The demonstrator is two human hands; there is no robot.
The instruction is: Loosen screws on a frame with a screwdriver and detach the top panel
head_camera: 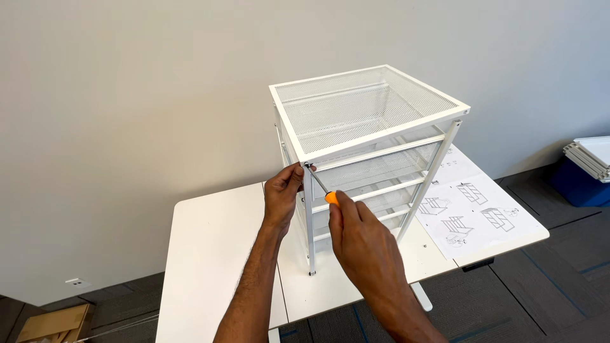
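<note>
Head view looks down on two bare forearms reaching up from the lower edge. Nearest, the right hand (362, 238) has its fingers closed around the orange handle of a screwdriver (321, 188), whose thin shaft angles up and to the left. Its tip meets the top front corner of a white mesh drawer unit (368, 121), where the front left leg joins the upper frame. Just beyond, the left hand (284, 190) pinches that same corner, thumb and fingers closed on the joint and touching the tip's landing spot.

The unit stands upright on a white table (210, 254), near its middle. Judging by its look, the build is far along: the mesh top sits in place, four legs stand, and several mesh drawers rest on their rails. What seems left is fastening this corner; whether other corners are already tight cannot be told.

Beyond the frame, to the right, an unfolded instruction sheet (473, 213) lies flat on the tabletop. Farther right, on the dark floor, white panels (591, 155) rest on a blue bin (575, 185).
</note>
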